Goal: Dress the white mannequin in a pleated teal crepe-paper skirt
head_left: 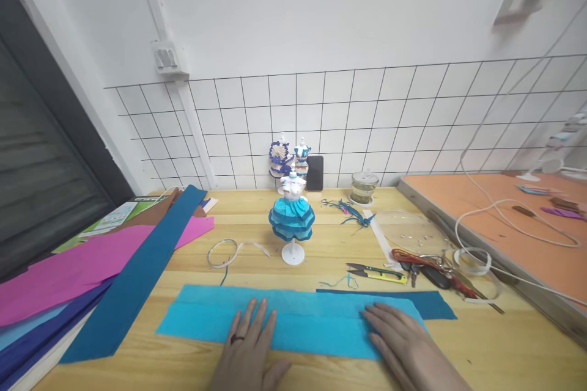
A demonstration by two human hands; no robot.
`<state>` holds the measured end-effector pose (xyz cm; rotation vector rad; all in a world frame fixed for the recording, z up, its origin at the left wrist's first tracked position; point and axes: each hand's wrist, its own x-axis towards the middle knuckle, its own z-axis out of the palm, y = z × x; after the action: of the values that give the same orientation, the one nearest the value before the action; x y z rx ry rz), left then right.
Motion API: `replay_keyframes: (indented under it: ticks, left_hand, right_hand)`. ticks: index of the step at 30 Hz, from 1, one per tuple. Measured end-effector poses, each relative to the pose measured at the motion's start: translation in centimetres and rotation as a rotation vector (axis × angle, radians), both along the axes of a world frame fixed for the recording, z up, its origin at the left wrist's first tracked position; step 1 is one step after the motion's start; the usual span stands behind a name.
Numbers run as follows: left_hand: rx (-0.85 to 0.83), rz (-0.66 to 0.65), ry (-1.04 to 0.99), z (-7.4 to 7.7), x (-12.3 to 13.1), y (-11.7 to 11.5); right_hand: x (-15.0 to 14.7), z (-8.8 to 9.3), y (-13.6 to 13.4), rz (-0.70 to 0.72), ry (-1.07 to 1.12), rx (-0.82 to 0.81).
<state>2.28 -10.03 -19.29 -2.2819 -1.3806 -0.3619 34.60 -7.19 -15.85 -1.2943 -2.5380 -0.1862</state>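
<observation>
A long bright-blue strip [316,330], of thin fabric or crepe paper, lies across the front of the table with a crease along its length. My left hand [250,345] rests on its left half, fingers spread and a dark ring on one of them. On the strip's right end lies my right hand [403,339], flat with the fingers outstretched. Partly under the blue strip, a dark teal strip [433,305] sticks out at the right. Behind them stands a small dress form [292,220] in a tiered blue skirt on a white base.
Thread snips [376,274], keys [413,272] and cords lie to the right. A measuring tape [222,263] curls at the left beside layered pink [82,256] and teal [137,278] sheets. At the back are a phone [315,173], a lidded glass cup [364,187] and two more dress forms.
</observation>
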Motion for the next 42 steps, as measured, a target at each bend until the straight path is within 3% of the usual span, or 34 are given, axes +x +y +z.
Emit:
replay_keyframes:
  ticks: [3,7,10,12,21,30,35,42]
  left_hand:
    - [-0.229,0.038,-0.086,2.1,0.7,0.3]
    - [-0.579,0.208,-0.196,5.9,2.5,0.8]
    - [-0.703,0.284,-0.251,8.1,3.7,1.1]
    - [-0.732,0.292,-0.271,8.7,3.9,1.3]
    - [-0.748,0.224,-0.363,8.2,2.9,1.6]
    - [-0.777,0.234,-0.485,9.6,2.5,1.4]
    - [-0.772,0.230,-0.491,9.7,1.4,1.5]
    - [-0.677,0.300,-0.481,8.4,-1.9,1.4]
  right_hand:
    - [0.9,0.2,0.7,-0.065,0.066,-0.120]
    - [1.4,0.2,1.5,-0.026,0.089,-0.233]
    - [1.1,0.5,1.5,-0.020,0.107,-0.269]
    - [0.6,0.9,1.2,-0.039,0.114,-0.307]
    - [-0.1,2.5,0.6,-0.090,0.176,-0.479]
    - [1.9,2.1,0.8,-0.136,0.185,-0.638]
    - [2.2,1.7,1.0,-0.126,0.171,-0.611]
    - [2.3,1.2,1.2,-0.040,0.191,-0.518]
